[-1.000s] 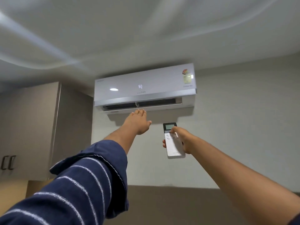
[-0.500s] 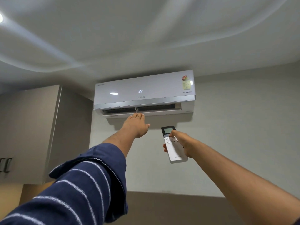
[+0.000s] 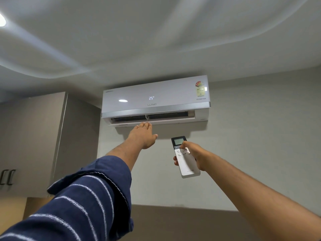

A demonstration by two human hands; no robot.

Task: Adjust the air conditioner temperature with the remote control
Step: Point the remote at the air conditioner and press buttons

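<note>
A white wall-mounted air conditioner (image 3: 165, 94) hangs high on the wall, its panel showing 25 and its lower flap open. My left hand (image 3: 143, 134) is stretched up flat, fingers together, just under the vent slot and holding nothing. My right hand (image 3: 192, 153) grips a slim white remote control (image 3: 188, 166) with a dark top and small lit screen, pointed up toward the unit. My thumb rests on the buttons just below the screen.
A tall grey cupboard (image 3: 52, 140) with dark handles (image 3: 7, 177) stands to the left of the unit. A ceiling light (image 3: 2, 20) glows at the upper left. A darker band of wall (image 3: 182, 221) runs below.
The panel reading changed from 50 to 25. The view tipped upward, so the unit and both hands sit lower in the frame. My thumb shifted slightly on the remote's buttons.
</note>
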